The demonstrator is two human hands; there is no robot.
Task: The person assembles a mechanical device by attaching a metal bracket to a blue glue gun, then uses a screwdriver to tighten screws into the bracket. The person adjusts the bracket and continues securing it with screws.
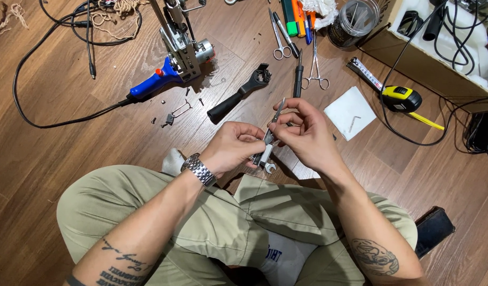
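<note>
Both hands at a small wrench

Left hand (231, 145) and right hand (305, 135) pinch a small wrench (266, 159); black-handled tool (238, 98) lies just beyond.

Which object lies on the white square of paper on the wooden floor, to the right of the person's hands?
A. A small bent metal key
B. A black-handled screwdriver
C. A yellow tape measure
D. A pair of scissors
A: a small bent metal key lies alone on the white paper; the yellow tape measure sits on the floor beyond the paper's edge.

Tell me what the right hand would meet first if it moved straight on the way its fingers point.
Probably the left hand: the right hand points its fingers leftward across the small silver metal tool, which both hands hold.
</note>
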